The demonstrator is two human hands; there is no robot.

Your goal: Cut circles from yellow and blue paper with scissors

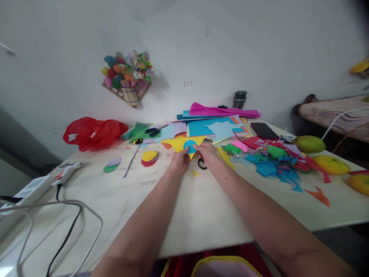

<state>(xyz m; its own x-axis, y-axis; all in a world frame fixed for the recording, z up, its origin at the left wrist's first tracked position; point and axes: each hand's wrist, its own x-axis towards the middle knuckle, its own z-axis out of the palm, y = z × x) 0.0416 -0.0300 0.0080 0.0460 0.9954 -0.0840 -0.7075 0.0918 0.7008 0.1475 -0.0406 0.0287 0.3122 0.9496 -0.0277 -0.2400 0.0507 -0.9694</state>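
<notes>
Blue circle (190, 146) between fingers (199, 147), flowers (123, 72) in wall basket (130, 97)

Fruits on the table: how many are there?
3, on the right: greenish fruit farthest back, yellow fruit nearer, cropped fruit at the picture's edge. More may be hidden.

Open passage runs over the pale, smudged tabletop (201, 219) between the bare forearms (158, 204), closed ahead by the pointed yellow paper sheet (177, 142) held from the person's left hand (179, 161) to right hand (208, 153). A second lane extends left to the looped grey cable (101, 222), broken farther forward by stacked round yellow and red paper discs (150, 156) and a thin lilac paper strip (131, 161). At right, a torn heap of multicoloured paper scraps (268, 167) and three yellow-green fruits (331, 164) bar low travel; layered blue and magenta paper sheets (201, 127) crowd the reach ahead.
</notes>
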